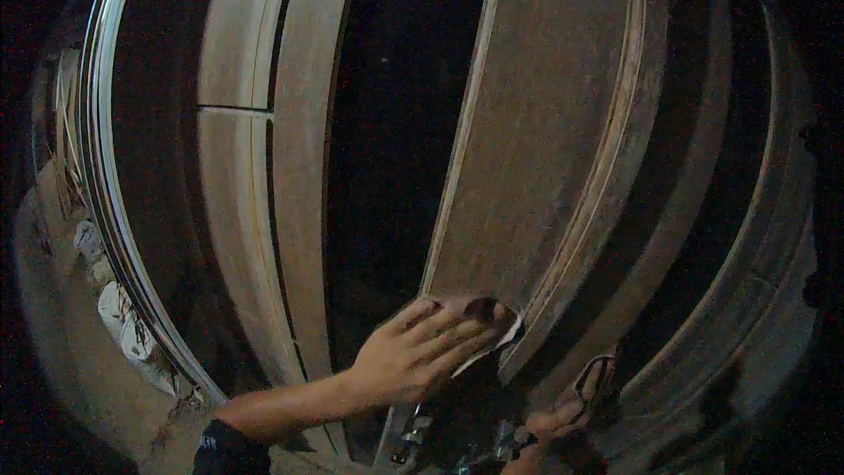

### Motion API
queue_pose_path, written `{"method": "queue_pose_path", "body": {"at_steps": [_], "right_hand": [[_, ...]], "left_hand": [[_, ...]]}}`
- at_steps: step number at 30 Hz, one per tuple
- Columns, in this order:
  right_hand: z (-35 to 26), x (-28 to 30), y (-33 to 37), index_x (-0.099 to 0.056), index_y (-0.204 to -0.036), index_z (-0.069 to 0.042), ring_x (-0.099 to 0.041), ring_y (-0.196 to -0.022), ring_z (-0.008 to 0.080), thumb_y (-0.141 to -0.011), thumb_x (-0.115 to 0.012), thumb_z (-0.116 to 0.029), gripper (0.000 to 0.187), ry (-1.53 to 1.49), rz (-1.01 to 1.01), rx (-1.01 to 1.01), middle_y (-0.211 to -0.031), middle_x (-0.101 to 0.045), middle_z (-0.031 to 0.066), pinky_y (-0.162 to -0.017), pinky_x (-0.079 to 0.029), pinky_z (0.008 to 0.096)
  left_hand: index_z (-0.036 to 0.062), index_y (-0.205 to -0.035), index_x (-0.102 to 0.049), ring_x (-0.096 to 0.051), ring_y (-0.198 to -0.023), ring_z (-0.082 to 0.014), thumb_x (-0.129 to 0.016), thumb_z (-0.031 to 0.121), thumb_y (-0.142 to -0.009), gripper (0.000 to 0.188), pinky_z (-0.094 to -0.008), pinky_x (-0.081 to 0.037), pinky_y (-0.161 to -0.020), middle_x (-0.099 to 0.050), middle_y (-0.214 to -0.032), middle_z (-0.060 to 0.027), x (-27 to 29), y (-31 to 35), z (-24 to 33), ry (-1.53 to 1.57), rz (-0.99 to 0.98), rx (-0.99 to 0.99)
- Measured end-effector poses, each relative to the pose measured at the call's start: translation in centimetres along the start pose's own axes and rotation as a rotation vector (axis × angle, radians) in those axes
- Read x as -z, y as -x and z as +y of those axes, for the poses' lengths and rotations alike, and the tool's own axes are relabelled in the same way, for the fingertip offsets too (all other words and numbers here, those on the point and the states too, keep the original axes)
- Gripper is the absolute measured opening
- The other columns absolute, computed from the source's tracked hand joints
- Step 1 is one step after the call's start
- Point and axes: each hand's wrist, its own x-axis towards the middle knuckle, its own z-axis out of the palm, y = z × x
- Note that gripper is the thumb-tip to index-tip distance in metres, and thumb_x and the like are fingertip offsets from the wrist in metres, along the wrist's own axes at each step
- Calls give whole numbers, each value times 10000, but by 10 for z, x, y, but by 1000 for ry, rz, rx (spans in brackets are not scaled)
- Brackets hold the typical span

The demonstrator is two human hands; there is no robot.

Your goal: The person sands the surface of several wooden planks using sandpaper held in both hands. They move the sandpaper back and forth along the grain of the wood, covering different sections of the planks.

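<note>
My left hand (pixel 422 347) reaches in from the lower left and lies over the near end of a long brown board-like beam (pixel 549 123). Its fingers are stretched out side by side, and a thin pale edge shows just beneath them. Lower right, my right hand (pixel 554 422) is closed around a dark object with a thin loop-shaped outline (pixel 595 378). Dim light hides what kind of object it is. A dark sleeve (pixel 230 450) covers part of my left forearm.
Left of the beam run more long brown strips (pixel 303 167) with dark gaps between them. Pale metal rails (pixel 105 123) curve along the far left, with whitish bags (pixel 132 330) on the ground beyond. Another long strip (pixel 686 237) lies to the right.
</note>
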Motion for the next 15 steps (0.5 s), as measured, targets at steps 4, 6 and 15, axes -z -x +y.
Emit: {"method": "queue_pose_path", "body": {"at_steps": [4,6,15], "right_hand": [[-11,-3,-15,-424,-1406,38,-465,-1275,398,-1042,-221,-369,583,-73,1,21,-1365,-511,211,-1064,-378,520],[-16,-6,-25,-431,-1394,55,-441,-1297,404,-1036,-220,-375,598,-102,3,31,-1384,-485,228,-1084,-349,525],[-29,-8,-36,-524,-1294,105,-428,-1299,461,-1008,-210,-382,646,-83,43,16,-1373,-461,320,-1108,-314,552]], "left_hand": [[83,-1364,-533,-460,-1296,-306,-594,169,-782,591,-481,-304,-1111,-548,-1330,-114,-2,-81,-32,-189,354,123],[79,-1370,-520,-454,-1296,-319,-603,173,-767,616,-482,-288,-1119,-538,-1340,-119,0,-95,-37,-213,396,142],[102,-1342,-563,-510,-1254,-238,-559,176,-779,568,-424,-321,-1105,-592,-1280,-76,-14,43,9,87,-117,-18]]}}
